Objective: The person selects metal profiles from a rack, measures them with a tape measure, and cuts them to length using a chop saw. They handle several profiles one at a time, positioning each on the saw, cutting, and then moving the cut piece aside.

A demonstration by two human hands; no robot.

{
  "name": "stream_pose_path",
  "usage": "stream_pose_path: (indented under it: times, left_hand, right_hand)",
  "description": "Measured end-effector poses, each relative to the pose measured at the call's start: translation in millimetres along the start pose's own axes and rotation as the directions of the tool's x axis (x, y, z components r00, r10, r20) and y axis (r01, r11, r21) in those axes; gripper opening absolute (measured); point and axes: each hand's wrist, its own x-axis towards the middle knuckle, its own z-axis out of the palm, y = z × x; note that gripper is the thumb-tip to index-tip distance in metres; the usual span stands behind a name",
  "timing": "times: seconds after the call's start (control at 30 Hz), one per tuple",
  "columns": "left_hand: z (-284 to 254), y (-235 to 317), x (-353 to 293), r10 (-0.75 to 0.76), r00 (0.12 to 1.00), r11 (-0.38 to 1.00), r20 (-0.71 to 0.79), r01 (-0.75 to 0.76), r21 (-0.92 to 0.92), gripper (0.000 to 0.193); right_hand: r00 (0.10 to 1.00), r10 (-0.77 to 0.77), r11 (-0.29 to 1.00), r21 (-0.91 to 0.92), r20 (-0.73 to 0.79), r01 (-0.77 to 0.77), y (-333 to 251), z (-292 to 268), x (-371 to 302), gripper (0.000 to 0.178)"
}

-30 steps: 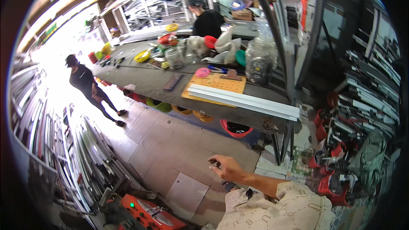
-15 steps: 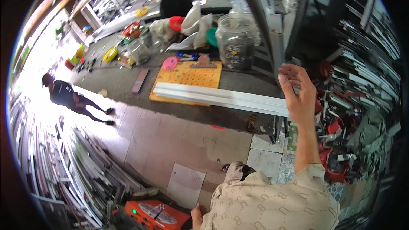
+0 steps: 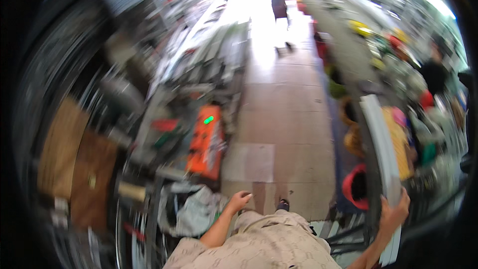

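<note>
Currently the right hand (image 3: 394, 210) grips the near end of a long white aluminium profile (image 3: 382, 144) lying along the workbench (image 3: 348, 65) edge. Left hand (image 3: 239, 201) hangs loosely curled, empty, left of the profile.

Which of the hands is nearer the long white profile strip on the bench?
Right. The right hand grips the near end of the white profile strip; the left hand hangs empty over the floor, well to its left.
</note>
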Motion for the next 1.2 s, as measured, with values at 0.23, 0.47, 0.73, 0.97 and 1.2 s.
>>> stream_pose_path:
  times: [0.23, 0.47, 0.73, 0.97, 1.2]
  left_hand:
    - [-33.7, 27.5, -79.0, 0.102, 0.995, 0.986, -0.016, -0.103, -0.131, 0.048]
    - [-96.4, 142.3, -63.6, 0.506, 0.862, 0.673, 0.027, -0.375, -0.638, 0.077]
    - [-261.5, 200.6, -58.0, 0.307, 0.949, 0.814, -0.071, -0.3, -0.497, 0.074]
    - [-371.5, 160.0, -20.4, 0.176, 0.954, 0.879, -0.242, -0.263, -0.397, 0.077]
    - [-430.6, 136.7, -5.4, -0.05, 0.533, 0.97, -0.844, 0.227, 0.086, 0.061]
  right_hand:
    - [0.862, -0.368, 0.836, 0.529, 0.347, 0.144, -199.0, 82.9, -3.0, 0.069]
    - [0.461, -0.491, 0.689, 0.653, 0.739, -0.315, -427.9, 246.8, -79.0, 0.084]
    - [0.19, -0.59, 0.541, 0.559, 0.785, -0.629, -571.3, 309.4, -122.7, 0.059]
    - [-0.319, -0.732, 0.651, 0.482, 0.601, -0.586, -668.1, 403.9, -111.1, 0.047]
    - [-0.478, -0.654, 0.676, 0.17, 0.586, -0.717, -774.0, 487.7, -195.7, 0.038]
